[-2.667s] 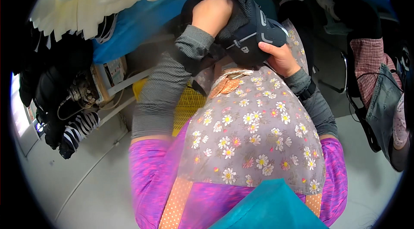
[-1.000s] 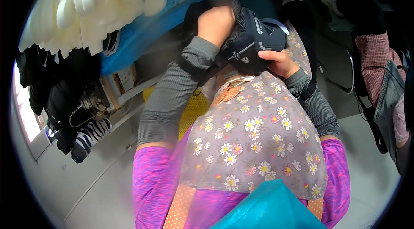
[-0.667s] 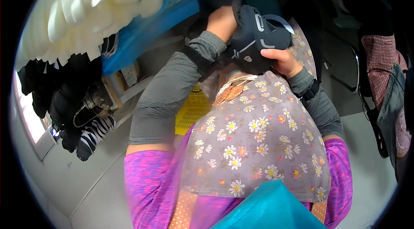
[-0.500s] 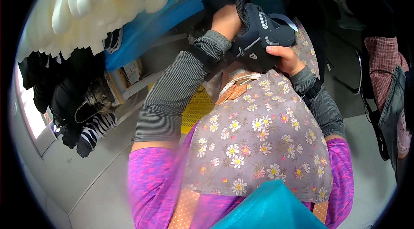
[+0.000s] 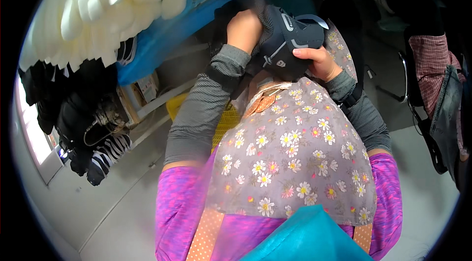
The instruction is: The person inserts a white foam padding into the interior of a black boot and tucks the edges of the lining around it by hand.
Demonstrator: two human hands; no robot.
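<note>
In front of my apron, near the blue-covered table edge, I hold a dark grey shoe upper [image 5: 290, 37] with pale trim lines and a small light emblem. A pale curved strip [image 5: 313, 19] sticks out from its right side. My left hand [image 5: 244, 31] is closed on the black mesh edge at its left, fingertips hidden in the dark fabric. My right hand [image 5: 322, 62] grips the lower right side, thumb on top and the other fingers underneath.
White foam pieces [image 5: 98, 10] are heaped at the upper left on a blue cover [image 5: 196, 20]. Black and striped pieces [image 5: 110, 150] hang below. A yellow plastic basket [image 5: 226, 123] is beneath my left arm. Another person's plaid sleeve [image 5: 428, 59] shows at the right.
Both hands and the shoe upper have shifted slightly left in the picture. The grip of both hands looks the same.
</note>
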